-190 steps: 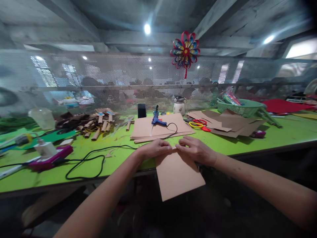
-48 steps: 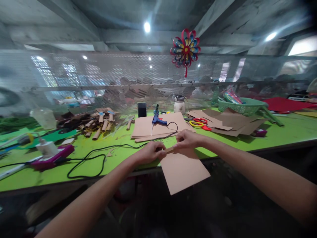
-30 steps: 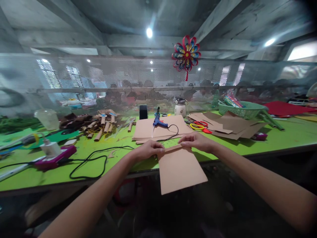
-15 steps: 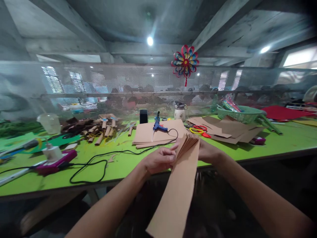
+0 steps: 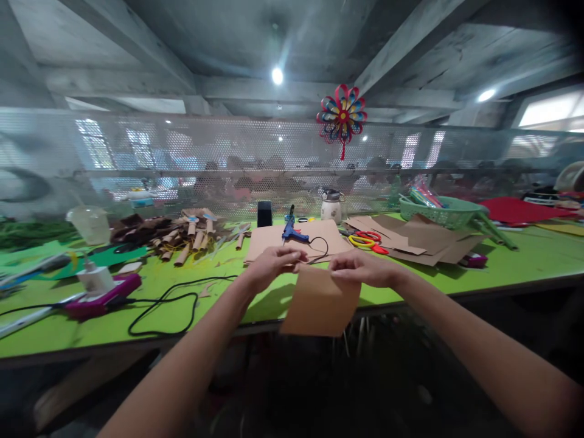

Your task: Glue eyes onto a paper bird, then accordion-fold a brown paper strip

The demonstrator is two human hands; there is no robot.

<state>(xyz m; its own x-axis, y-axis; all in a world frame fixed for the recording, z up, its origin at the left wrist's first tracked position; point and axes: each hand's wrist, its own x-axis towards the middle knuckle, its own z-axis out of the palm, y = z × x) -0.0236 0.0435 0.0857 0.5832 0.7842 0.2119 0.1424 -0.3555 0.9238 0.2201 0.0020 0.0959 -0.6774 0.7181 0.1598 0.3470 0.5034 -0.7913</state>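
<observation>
Right now, in the head view, a brown paper sheet hangs at the front edge of the green table, near its middle, with the lower part dropping past that edge. The right hand pinches its top edge between thumb and fingers, towards the upper right corner. The left hand has thumb and fingertips closed on the upper left corner; how firmly, I cannot tell.

Since only the top is held, the loose bottom could swing or curl, and rubbing on the table's front edge might crease it. An uneven pull between the hands would probably skew or tear the sheet, and a weak left pinch could let that corner slip.

Just behind the left hand, a blue glue gun sits on a stack of paper. If it is hot, reaching back carelessly could burn the fingers or drip glue on the stack. Its black cord loops near the table's front edge on the left, where a forearm might snag it and drag the gun over.
</observation>
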